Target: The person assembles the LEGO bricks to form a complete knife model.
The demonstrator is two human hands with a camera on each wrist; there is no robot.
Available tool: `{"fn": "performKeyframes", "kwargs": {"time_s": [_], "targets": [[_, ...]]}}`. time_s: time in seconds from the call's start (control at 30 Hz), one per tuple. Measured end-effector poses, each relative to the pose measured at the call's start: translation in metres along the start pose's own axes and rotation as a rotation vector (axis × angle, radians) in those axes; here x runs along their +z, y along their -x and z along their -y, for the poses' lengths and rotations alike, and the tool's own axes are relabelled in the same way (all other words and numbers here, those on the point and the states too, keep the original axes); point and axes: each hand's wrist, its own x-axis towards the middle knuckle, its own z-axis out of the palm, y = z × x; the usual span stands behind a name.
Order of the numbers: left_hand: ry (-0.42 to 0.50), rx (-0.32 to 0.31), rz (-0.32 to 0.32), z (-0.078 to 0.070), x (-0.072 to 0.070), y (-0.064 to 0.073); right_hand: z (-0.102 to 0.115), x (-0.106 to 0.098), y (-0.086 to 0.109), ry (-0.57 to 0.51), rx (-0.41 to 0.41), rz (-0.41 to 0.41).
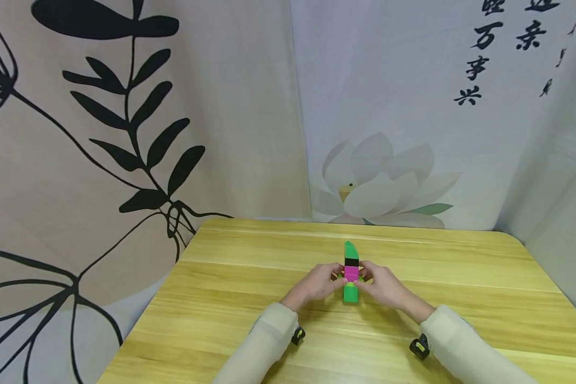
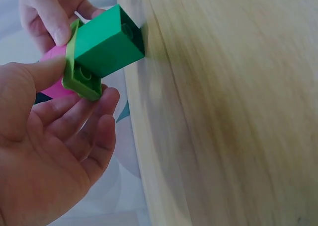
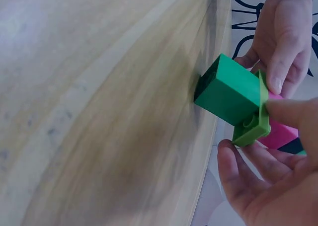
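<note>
A tower of toy building blocks [image 1: 351,293] stands upright between both hands over the table. From the bottom it has a green block [image 2: 102,46], a wider lime plate [image 3: 252,130], pink blocks [image 1: 351,273], a black one [image 1: 351,262] and a curved green top [image 1: 350,250]. My left hand [image 1: 320,281] pinches its left side at the pink and lime level, thumb toward me. My right hand [image 1: 385,287] grips the opposite side likewise. Part of the bottom block's hollow underside shows in the left wrist view; whether it touches the table I cannot tell.
The light wooden table [image 1: 249,250] extends around the hands. Behind it hangs a pale curtain [image 1: 249,106] with dark plant prints and a lotus. Another white curtain [image 1: 557,202] borders the table's right side. Black wrist devices [image 1: 420,346] sit under the sleeves.
</note>
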Motion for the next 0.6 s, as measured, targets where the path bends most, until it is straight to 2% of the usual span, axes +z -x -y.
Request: {"fn": "performKeyframes", "kwargs": {"time_s": [0.2,0.6], "targets": [[-0.017,-0.003,-0.014,0.0023,0.0016,-0.0034,0.0012,0.0018,-0.0023,0.011,0.026,-0.011],[-0.008,0.029,0.024,0.0043,0.0016,-0.0026,-0.0012,0.0032,-0.0025,-0.019,0.062,0.019]]}}
